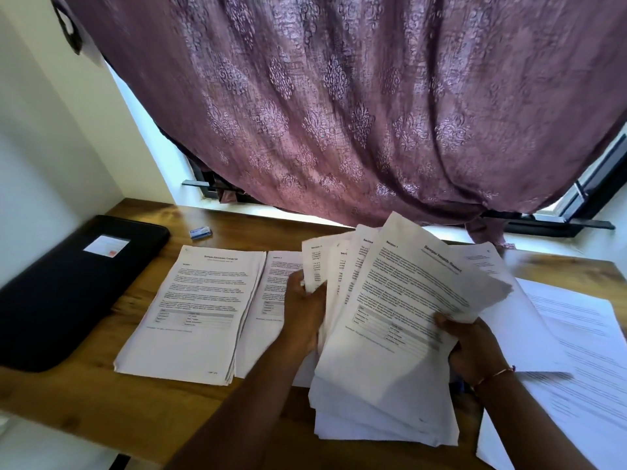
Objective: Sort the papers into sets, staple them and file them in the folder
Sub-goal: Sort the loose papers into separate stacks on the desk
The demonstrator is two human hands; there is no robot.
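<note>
Both hands [390, 327] hold fanned papers [390, 300] – above table [84, 401]

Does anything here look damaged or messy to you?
Yes: the top sheet of the fanned bundle gripped by the left hand and right hand has a ragged, crumpled far-right corner. The stack left of it lies fairly neat.

Brown wooden tabletop [101, 412], grain showing.
- Far left: flat black rectangular folder [68, 293], rounded corners, white label on top, lying closed.
- Near the back edge, apart from the folder: small blue-and-white box [201, 232].
- Centre-left: squared stack of white printed sheets [193, 317], face up.
- Just beside it on the right: second white printed stack [268, 320], partly hidden.
- Right end: loose white printed sheets [576, 351], overlapping one another.
</note>
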